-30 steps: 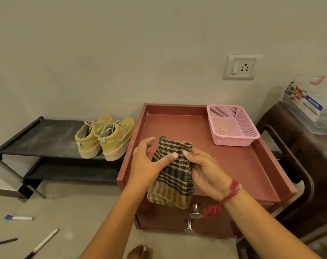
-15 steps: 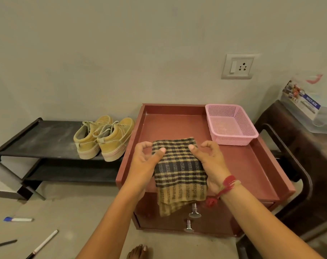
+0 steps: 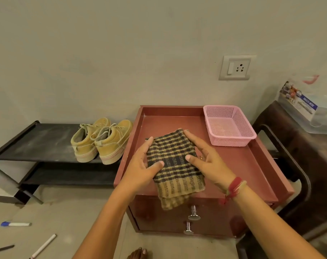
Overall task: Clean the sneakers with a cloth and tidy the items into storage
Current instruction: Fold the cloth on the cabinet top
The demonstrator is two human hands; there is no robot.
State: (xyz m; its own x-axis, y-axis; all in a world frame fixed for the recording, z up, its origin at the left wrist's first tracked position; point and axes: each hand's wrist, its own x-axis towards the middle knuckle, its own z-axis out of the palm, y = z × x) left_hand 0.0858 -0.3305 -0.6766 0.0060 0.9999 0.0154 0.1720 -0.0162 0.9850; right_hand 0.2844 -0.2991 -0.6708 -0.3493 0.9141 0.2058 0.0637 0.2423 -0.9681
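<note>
Your left hand and right hand flank the folded black-and-tan checked cloth atop the red-brown cabinet — fingers straight, thumbs pressing; long axis runs toward you, overhanging its front.

A folded black-and-tan checked cloth is spread on a red-brown cabinet, one end draped over its front. Tan suede sneakers are paired on a black rack.

2 sneakers on rack left of cabinet, cloth on cabinet top, near end hanging over the near edge, left hand at its left side, right hand at its right, basket in far right corner
</note>
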